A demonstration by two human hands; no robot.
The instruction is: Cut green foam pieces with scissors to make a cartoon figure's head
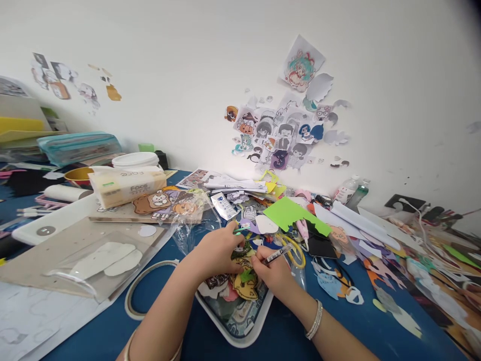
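My left hand (220, 250) lies over a white tray (244, 343) heaped with cutouts, its thumb and fingers spread apart on the pieces. Close to its fingertips is a thin turquoise item (242, 228), too small to name. A pen with a clear barrel (278, 254) is pinched in my right hand (272, 271), tip pointing down toward the pile. The pen's tip is hidden by my fingers. Between the hands lies a yellow cartoon cutout (246, 287) with a green part. Patterned sheets show at the tray's near end.
A roll of tape (131, 296) lies left of my forearm, beside a board (22, 263) bearing a clear plastic bag (101, 265). A tissue pack (128, 186) stands behind. Green sheet (289, 213), yellow-handled scissors (300, 255) and paper scraps crowd the right. Bottles (347, 189) stand against the wall.
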